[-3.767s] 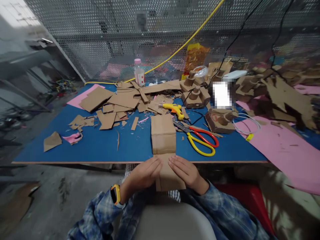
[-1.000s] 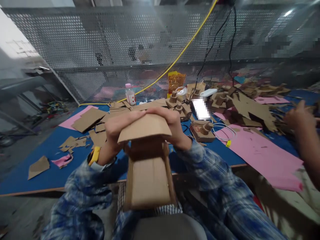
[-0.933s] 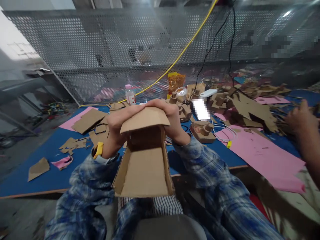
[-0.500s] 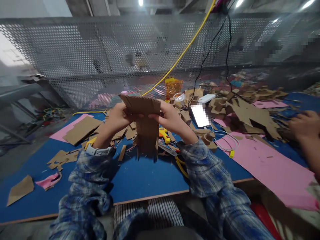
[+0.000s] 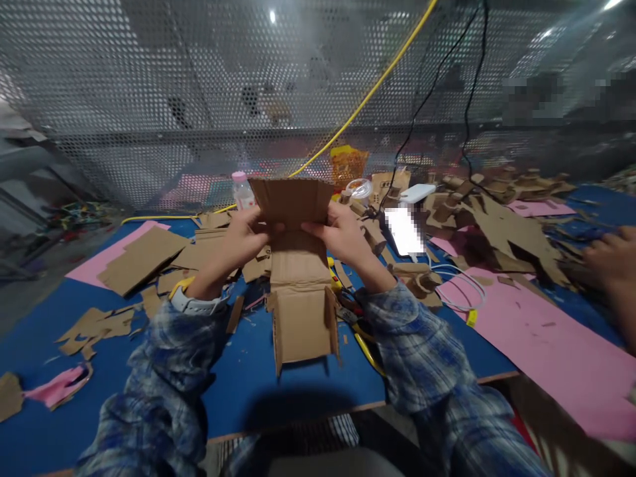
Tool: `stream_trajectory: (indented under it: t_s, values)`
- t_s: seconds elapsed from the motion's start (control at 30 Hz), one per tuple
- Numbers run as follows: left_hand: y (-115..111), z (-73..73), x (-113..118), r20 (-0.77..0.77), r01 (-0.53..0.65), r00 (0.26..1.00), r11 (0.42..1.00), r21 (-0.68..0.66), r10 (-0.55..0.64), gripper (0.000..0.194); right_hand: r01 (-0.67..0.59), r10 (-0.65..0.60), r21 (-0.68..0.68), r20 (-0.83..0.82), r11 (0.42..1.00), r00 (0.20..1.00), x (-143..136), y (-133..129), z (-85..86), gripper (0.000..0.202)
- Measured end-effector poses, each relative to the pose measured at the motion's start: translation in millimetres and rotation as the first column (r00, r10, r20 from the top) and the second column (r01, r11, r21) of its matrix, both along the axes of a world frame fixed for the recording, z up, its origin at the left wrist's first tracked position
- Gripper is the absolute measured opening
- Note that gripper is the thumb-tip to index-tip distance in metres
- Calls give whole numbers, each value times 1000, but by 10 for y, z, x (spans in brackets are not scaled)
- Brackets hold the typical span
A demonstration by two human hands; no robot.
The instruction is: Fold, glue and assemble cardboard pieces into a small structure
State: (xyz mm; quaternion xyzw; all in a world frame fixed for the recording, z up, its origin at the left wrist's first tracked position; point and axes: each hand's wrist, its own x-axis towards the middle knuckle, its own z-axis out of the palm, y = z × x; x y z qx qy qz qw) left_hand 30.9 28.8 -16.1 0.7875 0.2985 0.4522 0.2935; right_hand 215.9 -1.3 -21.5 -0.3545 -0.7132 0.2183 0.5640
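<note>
A folded piece of brown cardboard (image 5: 300, 265) is between my hands, its upper panel tilted up and its lower section hanging toward the table's front edge with side flaps folded. My left hand (image 5: 247, 238) grips the left side of the upper panel, thumb across its near face. On the right side, my right hand (image 5: 342, 235) pinches the same panel, thumb pointing inward. Behind the cardboard's right side, yellow-handled pliers (image 5: 368, 351) lie partly hidden by my sleeve. Cardboard offcuts (image 5: 144, 258) lie to the left of my left hand.
A blue table (image 5: 238, 387) carries scattered cardboard scraps and pink sheets (image 5: 541, 338). A pink-capped bottle (image 5: 242, 191), a lit phone (image 5: 405, 232) and a white cable (image 5: 472, 291) are beyond. At far right is another person's hand (image 5: 613, 255). A perforated metal screen (image 5: 199, 152) stands behind.
The cardboard has tipped so its inner lower panel and folded side flaps now show. Both hands keep hold of its upper panel. The view has tilted down, and the bottle shows more.
</note>
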Motion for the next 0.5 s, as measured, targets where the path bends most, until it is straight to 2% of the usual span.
stream_trajectory:
  t_s: [0.13, 0.27, 0.4, 0.5]
  values:
    - [-11, -94, 85, 53, -104, 993, 994, 32, 103, 26, -11, 11, 11, -95, 1000, 995, -31, 109, -145, 25]
    - [38, -243, 192, 115, -186, 978, 978, 90, 175, 22, 19, -15, 44, -82, 999, 997, -41, 175, -259, 18]
    - [112, -338, 233, 139, -234, 964, 972, 29, 228, 22, 142, -142, 75, -12, 987, 990, -37, 171, -260, 13]
    - [109, -288, 179, 84, -204, 976, 979, 21, 201, 21, 198, -205, 93, 73, 976, 976, 2, 140, -195, 23]
